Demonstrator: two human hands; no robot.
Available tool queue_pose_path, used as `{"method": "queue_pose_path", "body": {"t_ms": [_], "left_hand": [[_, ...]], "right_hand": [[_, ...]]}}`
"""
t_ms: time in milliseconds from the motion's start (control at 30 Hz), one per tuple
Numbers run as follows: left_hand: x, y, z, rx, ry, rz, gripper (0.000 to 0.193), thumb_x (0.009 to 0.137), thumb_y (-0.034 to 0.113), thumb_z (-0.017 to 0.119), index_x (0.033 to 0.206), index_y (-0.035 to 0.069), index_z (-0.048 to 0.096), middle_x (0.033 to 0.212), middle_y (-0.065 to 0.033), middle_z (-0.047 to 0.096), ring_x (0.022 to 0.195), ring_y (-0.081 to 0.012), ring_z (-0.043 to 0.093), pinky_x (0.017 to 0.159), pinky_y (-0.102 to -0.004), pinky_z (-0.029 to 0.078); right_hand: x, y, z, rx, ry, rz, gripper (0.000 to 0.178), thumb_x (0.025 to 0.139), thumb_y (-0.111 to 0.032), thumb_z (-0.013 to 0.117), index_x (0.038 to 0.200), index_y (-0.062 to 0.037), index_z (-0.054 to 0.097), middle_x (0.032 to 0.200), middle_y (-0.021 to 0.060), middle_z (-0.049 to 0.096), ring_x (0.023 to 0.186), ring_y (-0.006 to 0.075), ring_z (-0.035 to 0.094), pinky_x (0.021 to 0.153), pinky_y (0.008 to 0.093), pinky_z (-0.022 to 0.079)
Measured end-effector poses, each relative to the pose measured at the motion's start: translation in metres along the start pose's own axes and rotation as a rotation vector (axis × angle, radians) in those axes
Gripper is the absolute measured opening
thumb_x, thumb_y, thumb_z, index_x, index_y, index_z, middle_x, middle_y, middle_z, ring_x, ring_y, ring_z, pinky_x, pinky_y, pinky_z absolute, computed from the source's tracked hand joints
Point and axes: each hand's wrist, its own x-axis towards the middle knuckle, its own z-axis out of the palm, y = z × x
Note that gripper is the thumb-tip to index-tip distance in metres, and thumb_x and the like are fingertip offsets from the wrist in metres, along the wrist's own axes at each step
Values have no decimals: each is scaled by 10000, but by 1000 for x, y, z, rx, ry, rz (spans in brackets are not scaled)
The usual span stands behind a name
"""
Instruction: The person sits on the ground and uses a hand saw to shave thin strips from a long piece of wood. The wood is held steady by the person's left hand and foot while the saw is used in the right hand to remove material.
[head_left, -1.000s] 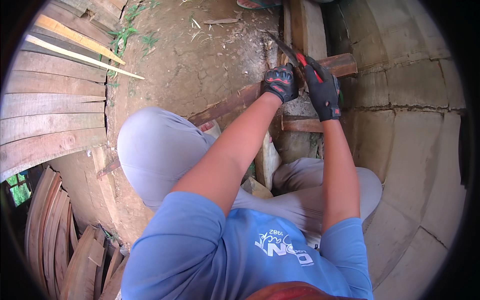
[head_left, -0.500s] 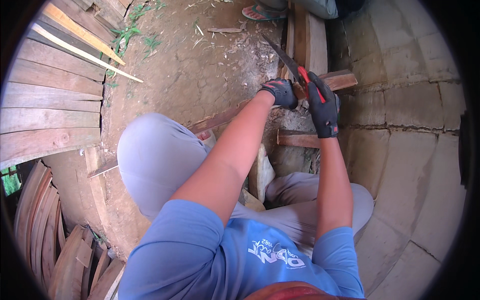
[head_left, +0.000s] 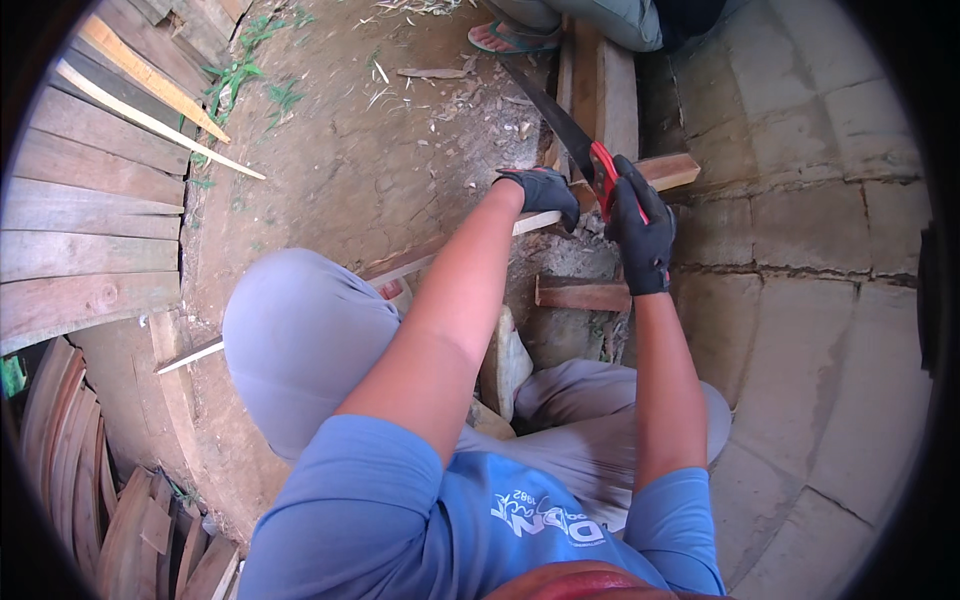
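Holding the saw: your right hand [head_left: 640,228] is wrapped round the red handle [head_left: 604,178] of the saw [head_left: 553,117], the dark blade slanting up and to the left.
Left glove: your left hand [head_left: 545,194] is apart from the right, fingers curled down over the plank [head_left: 536,222]; whether they truly clamp it, you cannot tell from here.
Plank: it slants from beyond your left leg [head_left: 300,340] to the left hand; whether the brown wood end [head_left: 672,170] past the saw belongs to it is hidden.
Blade and wood: contact of the teeth is unclear, so check they sit flat and square before pressing.
Good stroke: best to pin the plank firmly against its support, keep the left fingers well off the cutting line, and draw long, even strokes from the shoulder.
Saw tip: it points toward the co-worker's foot [head_left: 497,42], so mind the reach.
Since a second ago: the plank shows a pale face beside your left glove where brown showed, so it looks turned; your knuckle guard no longer faces up; more of the co-worker is in view.
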Motion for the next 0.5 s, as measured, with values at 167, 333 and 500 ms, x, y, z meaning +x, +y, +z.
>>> {"method": "queue_pose_path", "body": {"t_ms": [167,333,500], "left_hand": [[42,-54,3,-482,-182,-91,378,781,393,807,1043,128,872,1083,-40,825,954,-195,757,860,-370,597],[60,-94,-5,-464,-235,-12,251,818,287,810,1038,178,862,931,-82,778,776,-233,749,681,-394,599],[36,-48,-22,-790,-349,-168,251,808,255,835,1002,96,836,822,-100,746,643,-228,704,596,-381,582]], "right_hand": [[3,0,6,-23,39,-136,382,1060,-210,688,1396,-35,739,1323,152,788,1213,244,751,1044,379,551],[-11,-47,-12,-225,-107,-185,345,1047,-180,694,1363,-58,759,1305,161,790,1216,272,758,1049,385,550],[-45,-67,-55,-241,-5,-69,367,1045,-178,695,1387,-55,746,1303,146,792,1178,270,763,1027,385,560]]}}
